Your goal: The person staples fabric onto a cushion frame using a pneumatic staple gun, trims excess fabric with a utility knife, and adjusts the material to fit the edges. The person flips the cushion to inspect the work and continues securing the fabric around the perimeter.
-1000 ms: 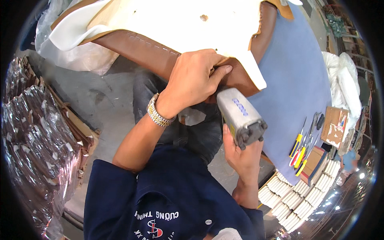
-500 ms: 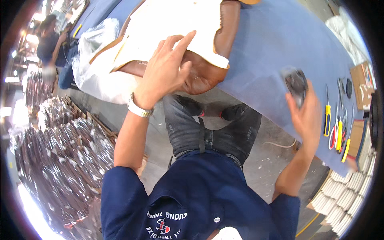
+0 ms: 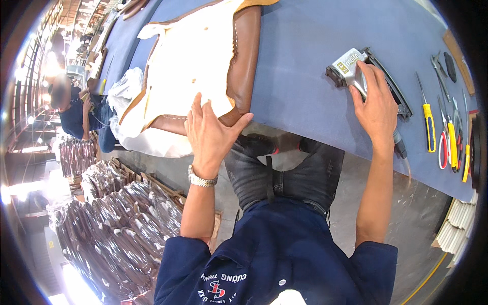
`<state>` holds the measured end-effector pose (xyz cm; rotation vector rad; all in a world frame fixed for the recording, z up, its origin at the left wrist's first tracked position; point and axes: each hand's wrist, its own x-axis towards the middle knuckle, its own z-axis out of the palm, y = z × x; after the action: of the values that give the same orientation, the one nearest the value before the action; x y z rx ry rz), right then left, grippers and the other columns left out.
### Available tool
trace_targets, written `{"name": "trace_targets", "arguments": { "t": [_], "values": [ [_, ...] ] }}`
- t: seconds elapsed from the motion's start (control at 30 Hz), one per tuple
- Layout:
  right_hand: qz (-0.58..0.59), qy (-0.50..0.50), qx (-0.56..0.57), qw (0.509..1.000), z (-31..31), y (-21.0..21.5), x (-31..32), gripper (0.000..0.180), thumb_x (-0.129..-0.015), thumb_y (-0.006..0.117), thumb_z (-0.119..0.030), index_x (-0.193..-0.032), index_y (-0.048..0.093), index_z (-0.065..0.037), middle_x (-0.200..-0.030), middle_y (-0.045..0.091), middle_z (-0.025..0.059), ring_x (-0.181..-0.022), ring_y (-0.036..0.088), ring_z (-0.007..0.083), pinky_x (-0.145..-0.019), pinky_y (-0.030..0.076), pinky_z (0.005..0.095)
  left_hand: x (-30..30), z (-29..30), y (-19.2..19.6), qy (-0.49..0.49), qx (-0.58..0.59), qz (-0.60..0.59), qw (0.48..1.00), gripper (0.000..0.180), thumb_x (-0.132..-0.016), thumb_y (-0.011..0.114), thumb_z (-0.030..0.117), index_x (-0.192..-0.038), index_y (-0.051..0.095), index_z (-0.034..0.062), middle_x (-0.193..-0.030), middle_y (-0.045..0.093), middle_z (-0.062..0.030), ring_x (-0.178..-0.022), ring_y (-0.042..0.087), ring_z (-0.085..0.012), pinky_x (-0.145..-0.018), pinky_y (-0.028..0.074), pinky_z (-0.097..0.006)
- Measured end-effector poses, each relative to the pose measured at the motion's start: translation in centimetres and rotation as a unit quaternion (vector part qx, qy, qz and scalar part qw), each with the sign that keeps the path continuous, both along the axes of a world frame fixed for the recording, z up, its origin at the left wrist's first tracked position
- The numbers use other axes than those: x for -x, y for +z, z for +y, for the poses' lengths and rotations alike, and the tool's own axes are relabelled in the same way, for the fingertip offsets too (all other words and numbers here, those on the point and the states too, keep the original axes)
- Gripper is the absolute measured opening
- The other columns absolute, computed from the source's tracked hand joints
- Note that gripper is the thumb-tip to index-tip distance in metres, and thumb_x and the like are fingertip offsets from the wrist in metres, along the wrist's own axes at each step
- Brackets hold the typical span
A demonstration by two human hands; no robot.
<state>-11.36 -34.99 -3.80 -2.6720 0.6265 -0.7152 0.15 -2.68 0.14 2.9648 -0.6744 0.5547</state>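
A cream and brown seat cover [image 3: 203,66] lies on the blue work table [image 3: 305,61], hanging over its near edge. My left hand [image 3: 211,134] rests flat on the cover's near edge, fingers spread, holding nothing. My right hand [image 3: 376,104] grips a grey pneumatic stapler [image 3: 348,66] that lies on the table to the right of the cover; a dark hose runs from the stapler down past my wrist.
Screwdrivers with yellow handles [image 3: 429,127], pliers and red-handled scissors [image 3: 447,147] lie at the table's right end. Stacks of plastic-wrapped dark parts [image 3: 117,223] fill the floor at left. Another person [image 3: 76,112] works at far left. White bundles [image 3: 457,229] sit lower right.
My right hand carried the stapler from in front of me out to the right and set it on the table. My left hand opened flat on the cover.
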Motion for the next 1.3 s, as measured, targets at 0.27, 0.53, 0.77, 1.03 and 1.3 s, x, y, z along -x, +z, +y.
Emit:
{"name": "trace_targets", "arguments": {
  "t": [0.27, 0.53, 0.77, 1.03, 1.3],
  "values": [
    [-0.006, -0.013, 0.000, 1.000, -0.2, 0.0, -0.2, 0.054, -0.089, 0.076, -0.017, -0.140, 0.058, -0.018, -0.134, 0.062, 0.0043, -0.112, 0.068, 0.0305, -0.089, 0.059, 0.0436, -3.1, -1.9, 2.4, -0.230, 0.125, 0.120, 0.958, 0.039, -0.086, 0.086, 0.023, -0.070, 0.063, -0.0039, -0.082, 0.069, -0.0117, -0.074, 0.064, -0.0234, -0.077, 0.050, -0.041],
    [-0.004, -0.006, -0.012, 1.000, -0.1, 0.1, 0.0, 0.054, -0.090, 0.076, -0.018, -0.141, 0.057, -0.019, -0.137, 0.061, 0.0024, -0.113, 0.068, 0.0310, -0.088, 0.059, 0.0439, -3.8, -2.0, -1.9, -0.179, 0.414, 0.117, 0.885, 0.018, -0.090, 0.082, 0.007, -0.091, 0.074, -0.0082, -0.094, 0.076, -0.0145, -0.080, 0.067, -0.0159, -0.069, 0.050, -0.029],
    [0.006, -0.014, -0.025, 1.000, -0.3, 0.1, 0.1, 0.057, -0.089, 0.077, -0.018, -0.142, 0.057, -0.022, -0.138, 0.061, 0.0028, -0.117, 0.067, 0.0317, -0.090, 0.058, 0.0457, -4.1, -3.0, -1.6, -0.076, 0.451, 0.170, 0.873, 0.023, -0.092, 0.082, 0.014, -0.095, 0.075, -0.0074, -0.091, 0.076, -0.0126, -0.080, 0.066, -0.0147, -0.073, 0.051, -0.029],
    [0.025, 0.040, 0.050, 0.998, -1.1, 1.0, 0.6, 0.053, -0.088, 0.078, -0.019, -0.138, 0.063, -0.013, -0.142, 0.062, 0.0081, -0.125, 0.062, 0.0344, -0.101, 0.052, 0.0450, -2.8, 6.7, -0.1, -0.155, 0.323, 0.218, 0.908, 0.024, -0.089, 0.084, 0.015, -0.100, 0.076, -0.0049, -0.090, 0.077, -0.0110, -0.079, 0.067, -0.0134, -0.075, 0.054, -0.030],
    [-0.044, 0.575, -0.026, 0.817, 13.0, 8.7, -12.1, 0.073, -0.079, 0.084, -0.047, -0.135, 0.065, -0.005, -0.143, 0.062, 0.0159, -0.132, 0.055, 0.0346, -0.114, 0.041, 0.0472, -1.6, 16.4, -4.3, 0.171, 0.690, 0.094, 0.697, 0.061, -0.110, 0.056, 0.032, -0.159, 0.039, 0.0013, -0.164, 0.034, -0.0252, -0.139, 0.053, -0.0313, -0.115, 0.045, -0.040]
  ]
}}
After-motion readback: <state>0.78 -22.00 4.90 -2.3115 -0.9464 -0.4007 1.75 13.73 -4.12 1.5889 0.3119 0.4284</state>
